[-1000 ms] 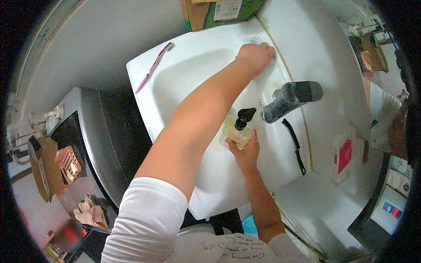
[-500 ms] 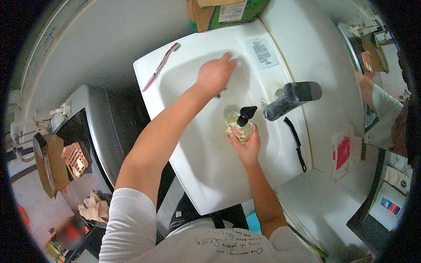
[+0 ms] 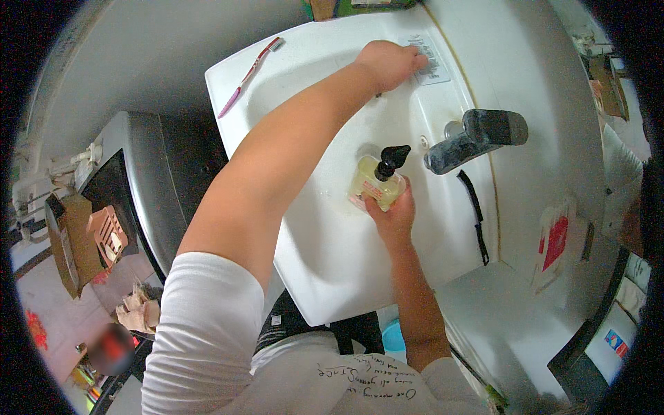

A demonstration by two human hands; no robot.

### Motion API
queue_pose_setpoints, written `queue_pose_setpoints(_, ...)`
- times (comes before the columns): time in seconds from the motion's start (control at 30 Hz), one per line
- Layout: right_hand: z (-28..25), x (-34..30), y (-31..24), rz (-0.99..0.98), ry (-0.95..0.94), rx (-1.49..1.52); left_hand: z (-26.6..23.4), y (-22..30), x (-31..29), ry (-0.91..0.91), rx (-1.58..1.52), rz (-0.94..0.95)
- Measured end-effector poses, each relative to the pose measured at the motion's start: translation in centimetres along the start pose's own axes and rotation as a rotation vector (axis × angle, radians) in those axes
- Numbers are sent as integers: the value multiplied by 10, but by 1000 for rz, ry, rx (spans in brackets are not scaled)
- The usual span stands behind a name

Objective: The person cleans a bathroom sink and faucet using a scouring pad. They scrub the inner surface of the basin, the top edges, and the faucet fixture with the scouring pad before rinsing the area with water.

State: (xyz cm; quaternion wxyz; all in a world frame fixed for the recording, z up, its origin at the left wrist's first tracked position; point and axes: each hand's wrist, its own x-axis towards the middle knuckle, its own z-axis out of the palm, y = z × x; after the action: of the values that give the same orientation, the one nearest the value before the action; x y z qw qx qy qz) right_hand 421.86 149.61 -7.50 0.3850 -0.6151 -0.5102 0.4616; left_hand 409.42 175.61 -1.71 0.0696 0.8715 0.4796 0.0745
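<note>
My right hand (image 3: 394,214) is wrapped round a clear pump bottle (image 3: 370,181) of pale yellow liquid, with a black pump head (image 3: 393,159). It holds the bottle upright in the white sink basin (image 3: 311,228). My left arm stretches across the basin. My left hand (image 3: 391,66) is closed, its fingertips over the left edge of a flat printed label (image 3: 432,66) on the sink's back rim. Whether the fingers pinch the label or something small is hidden.
A dark tap (image 3: 477,142) stands at the sink's right, with a black folded razor-like strip (image 3: 474,218) beside it. A red-and-white toothbrush (image 3: 249,77) lies on the left rim. A cardboard box (image 3: 332,8) sits beyond the sink. At left is a grey appliance (image 3: 152,187).
My left hand has moved from over the basin, away and to the right, onto the label's edge. My right hand still holds the bottle. The whole view has shifted slightly.
</note>
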Motion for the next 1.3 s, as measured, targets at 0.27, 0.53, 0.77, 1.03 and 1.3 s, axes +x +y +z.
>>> queue_pose_setpoints(0.27,-3,1,-7,-37,-30,-32,-10,2,-28,166,-195,-59)
queue_pose_setpoints(0.53,4,-1,6,-77,-55,-47,4,13,34,-27,63,52)
queue_pose_setpoints(0.77,-1,0,0,-46,-49,-20,-7,13,17,1,-18,-71)
queue_pose_setpoints(1.03,3,0,-9,-81,1,-8,2,4,-146,201,-464,-723)
queue_pose_setpoints(1.3,62,55,-67,-274,74,63,-19,19,-235,156,-436,-947)
